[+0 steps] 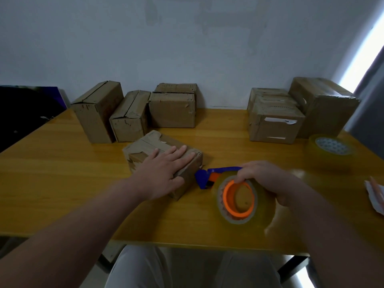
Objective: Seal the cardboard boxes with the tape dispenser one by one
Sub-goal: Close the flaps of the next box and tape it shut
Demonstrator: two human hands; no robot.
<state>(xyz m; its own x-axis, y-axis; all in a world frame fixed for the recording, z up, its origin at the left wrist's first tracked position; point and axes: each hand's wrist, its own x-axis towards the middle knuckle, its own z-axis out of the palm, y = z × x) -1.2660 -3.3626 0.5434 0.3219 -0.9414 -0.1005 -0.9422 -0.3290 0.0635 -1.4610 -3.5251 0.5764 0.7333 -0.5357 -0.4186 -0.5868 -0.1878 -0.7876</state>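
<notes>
A small flat cardboard box (145,147) lies in the middle of the yellow table (52,163). My left hand (164,171) rests flat on its top near the right end, fingers straight. Just to the right, my right hand (268,181) grips the tape dispenser (218,176), which has a blue body, an orange hub and a roll of clear tape. The dispenser's blue nose sits next to the box's right side; whether it touches the box is unclear.
Three cardboard boxes (128,115) stand at the back left and a group of boxes (274,123) at the back right. A spare tape roll (330,146) lies far right, white paper (376,194) at the right edge. A dark object (27,109) is on the left.
</notes>
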